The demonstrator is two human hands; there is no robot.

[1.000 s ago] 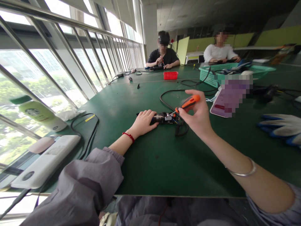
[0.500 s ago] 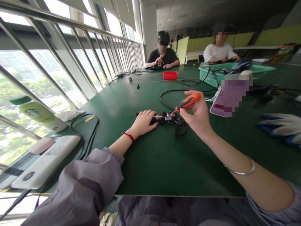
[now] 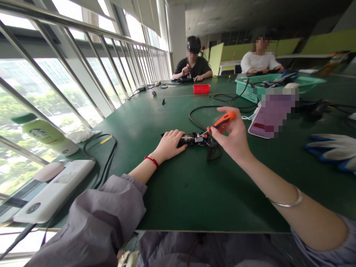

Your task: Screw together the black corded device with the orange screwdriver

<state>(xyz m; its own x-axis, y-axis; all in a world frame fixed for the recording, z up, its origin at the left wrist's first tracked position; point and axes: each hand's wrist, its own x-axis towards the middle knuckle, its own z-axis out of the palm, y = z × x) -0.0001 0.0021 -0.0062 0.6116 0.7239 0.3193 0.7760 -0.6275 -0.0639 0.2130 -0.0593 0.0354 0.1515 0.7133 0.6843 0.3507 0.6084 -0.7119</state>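
Note:
On the green table lies a black corded device with its inner metal parts and small wires exposed at the right end. My left hand is wrapped over its left end and presses it to the table; the fingers hide that part. In my right hand is an orange and black screwdriver, held slanting between thumb and fingers. Its shaft points down to the left, and the tip meets the exposed section near a small grey piece. Whether it sits in a screw is too small to tell.
A black cable loops behind the device. To the right are a phone, a green basket and gloves. A red box stands farther back. Left are a bottle and a white power bank. Two people sit opposite.
The screwdriver has turned in my right hand, so more orange shows on its handle. My left hand and the device stay put. Across the table, one person's raised hand has shifted slightly.

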